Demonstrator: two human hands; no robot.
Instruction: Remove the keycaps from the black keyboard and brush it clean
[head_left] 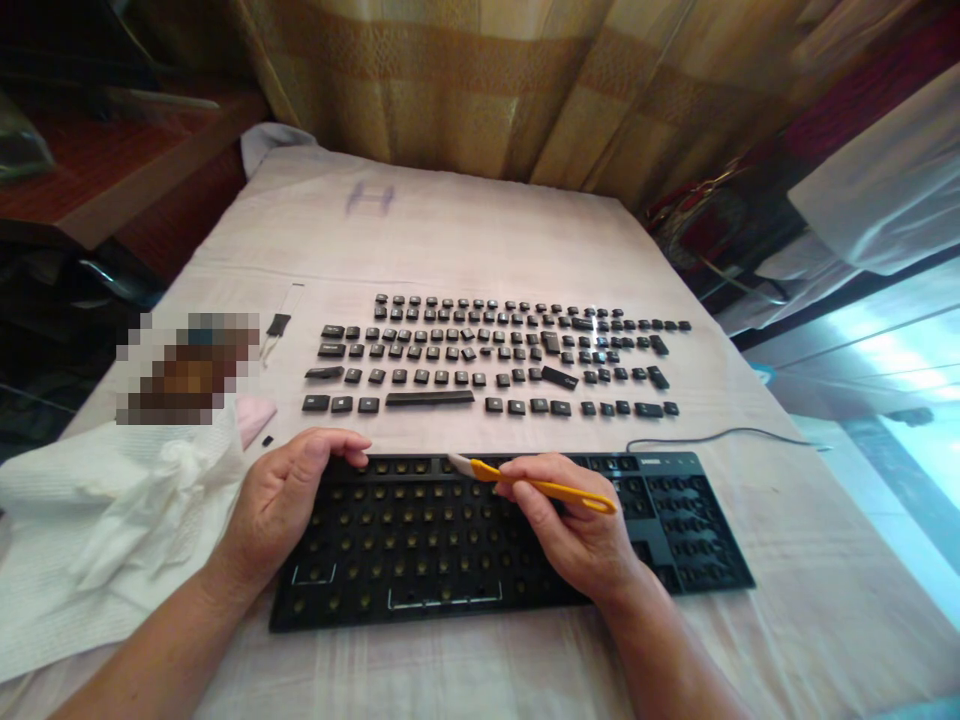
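A black keyboard (420, 565) without keycaps on its main block lies across the near part of the covered surface, its switch posts exposed. At its upper left corner, my left hand (296, 490) grips the edge with the fingers bent. My right hand (581, 525) is closed around the yellow handle of a small brush (551, 488), held like a pen. Its pale bristles point left and meet the top row of the keyboard. Beyond the keyboard, the removed black keycaps (430, 398) are laid out in rows resembling a keyboard layout.
White paper towels (150, 500) lie crumpled on the left, beside a blurred-out item (191, 370). A wire keycap puller (279, 324) sits near them, with a loose black piece (268, 440). The keyboard's cable (720, 436) runs right. A wooden desk (150, 150) stands far left.
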